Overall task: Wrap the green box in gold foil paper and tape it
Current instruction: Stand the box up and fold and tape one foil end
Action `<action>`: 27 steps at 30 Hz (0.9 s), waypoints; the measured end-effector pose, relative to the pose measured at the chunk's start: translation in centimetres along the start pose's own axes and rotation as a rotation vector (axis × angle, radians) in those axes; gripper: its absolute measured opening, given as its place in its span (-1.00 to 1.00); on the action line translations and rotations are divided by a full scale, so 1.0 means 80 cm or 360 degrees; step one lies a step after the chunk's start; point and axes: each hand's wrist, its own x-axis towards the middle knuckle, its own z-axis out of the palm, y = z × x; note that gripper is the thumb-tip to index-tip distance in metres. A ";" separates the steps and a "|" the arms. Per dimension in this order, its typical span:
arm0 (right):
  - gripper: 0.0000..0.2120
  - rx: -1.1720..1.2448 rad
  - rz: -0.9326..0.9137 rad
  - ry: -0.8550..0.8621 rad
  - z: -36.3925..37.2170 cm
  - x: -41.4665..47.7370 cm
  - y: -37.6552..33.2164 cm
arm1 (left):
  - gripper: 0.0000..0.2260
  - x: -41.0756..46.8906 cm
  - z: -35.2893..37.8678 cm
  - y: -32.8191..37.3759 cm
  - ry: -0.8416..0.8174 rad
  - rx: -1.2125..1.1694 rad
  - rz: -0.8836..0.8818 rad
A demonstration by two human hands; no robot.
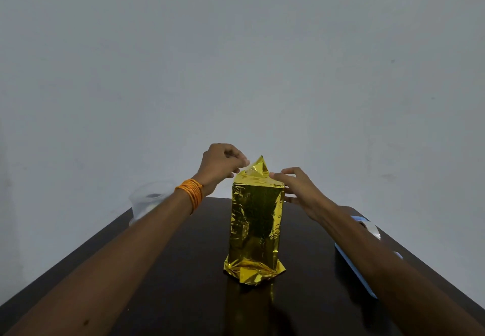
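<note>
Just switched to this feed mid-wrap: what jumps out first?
The box, standing upright mid-table, wrapped in gold foil that sticks up in a peak on top. The left hand pinches that peak while the right hand rests its fingers on the box's top edge; a tape roll lies at the right.

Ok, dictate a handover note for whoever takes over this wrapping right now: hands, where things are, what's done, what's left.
Left hand: pinches the pointed top flap of the shiny gold foil paper.
Right hand: open, fingers pressing the foil at the top right edge.
Box: upright on the dark table, fully covered; no green shows.
Clear tape roll: on the flat blue tray, at right.
Done: sides wrapped, bottom end folded.
Left: fold the top flap down and tape it.
</note>
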 end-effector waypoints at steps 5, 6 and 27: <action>-0.52 0.0159 0.0059 -0.0052 0.006 0.005 0.014 | -0.89 0.007 0.013 -0.016 -0.0022 0.0026 -0.0002; -0.53 0.0174 0.0057 -0.0048 0.007 0.005 0.014 | -0.88 0.008 0.015 -0.017 -0.0030 0.0038 0.0006; -0.60 0.0166 0.0056 -0.0077 0.006 0.008 0.015 | -0.49 0.028 0.023 -0.048 0.0021 -0.0035 -0.0435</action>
